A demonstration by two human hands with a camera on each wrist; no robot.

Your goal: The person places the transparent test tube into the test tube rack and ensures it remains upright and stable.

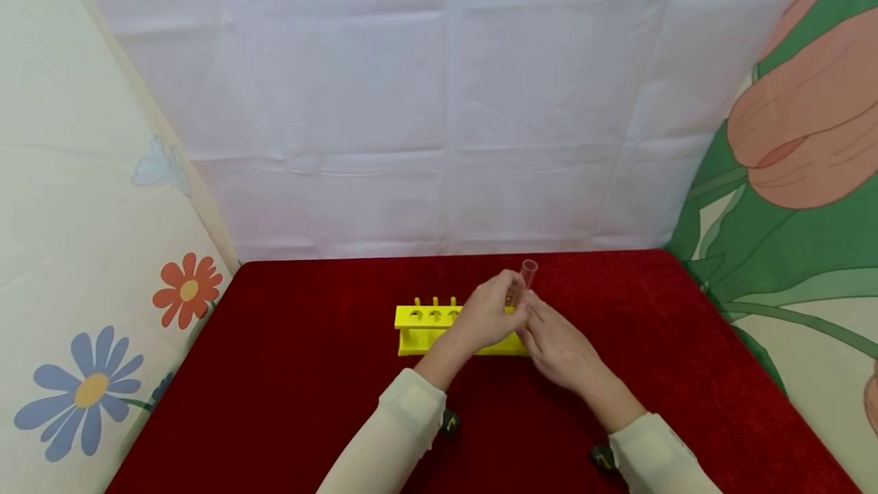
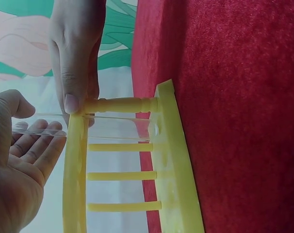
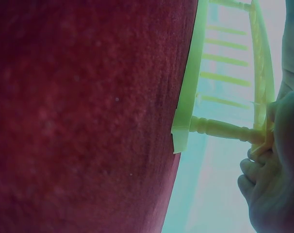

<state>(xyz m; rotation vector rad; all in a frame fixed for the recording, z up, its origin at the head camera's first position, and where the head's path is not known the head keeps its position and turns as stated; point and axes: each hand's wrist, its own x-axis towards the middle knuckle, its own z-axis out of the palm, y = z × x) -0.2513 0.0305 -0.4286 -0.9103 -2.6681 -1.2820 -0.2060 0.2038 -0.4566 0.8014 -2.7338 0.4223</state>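
A yellow test tube rack (image 1: 428, 340) stands on the red cloth, with a row of holes in its top bar and pegs behind. One clear test tube (image 2: 120, 128) passes through the hole nearest the rack's right end and reaches down to the base. Its open rim shows above the hands in the head view. My left hand (image 1: 487, 311) holds the tube's upper part between thumb and fingers. My right hand (image 1: 562, 345) grips the right end of the top bar (image 3: 261, 73), thumb on top and fingers curled beneath. The left hand hides the rack's middle in the head view.
Red cloth (image 1: 295, 372) covers the table around the rack. A white sheet (image 1: 439, 97) hangs behind, and flower-printed panels flank the table. Black devices (image 1: 449, 423) sit at both wrists.
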